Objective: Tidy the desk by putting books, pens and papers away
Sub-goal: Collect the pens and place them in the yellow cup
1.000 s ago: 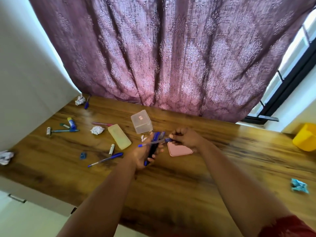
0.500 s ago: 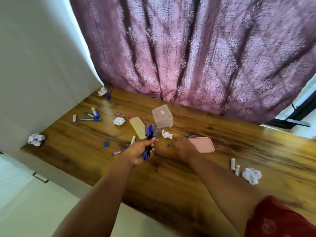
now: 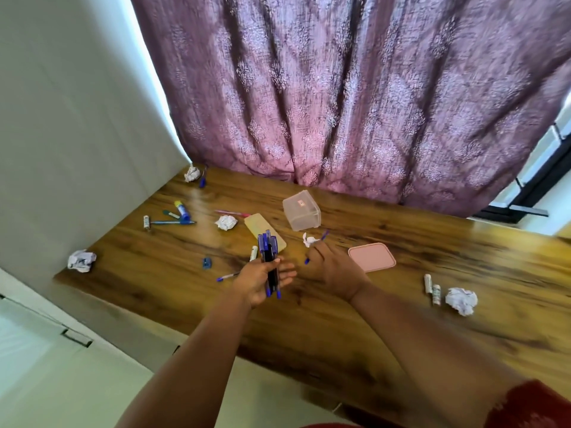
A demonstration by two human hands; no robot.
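Note:
My left hand (image 3: 258, 281) is shut on a bundle of blue pens (image 3: 268, 251) that stands upright above the wooden desk (image 3: 324, 329). Just to its right, my right hand (image 3: 335, 270) lies low over the desk with its fingers closed around a single blue pen (image 3: 324, 235); both ends of that pen stick out past the fingers. More pens lie loose: one (image 3: 227, 276) by my left hand, one (image 3: 173, 223) at the left, a pink one (image 3: 231, 213) and one (image 3: 202, 182) at the back. Crumpled papers (image 3: 226, 223) (image 3: 461, 300) (image 3: 81, 260) are scattered about.
A clear plastic box (image 3: 301, 213) lies tipped near the curtain, with its pink lid (image 3: 370, 257) right of my hands. A yellow case (image 3: 256, 225), glue stick (image 3: 181, 210), blue sharpener (image 3: 206, 262) and two white tubes (image 3: 432, 288) lie around. A wall bounds the left side.
My right hand left the pen it held with the bundle in my left hand, dropped to the desk and closed on another blue pen. The view swung left.

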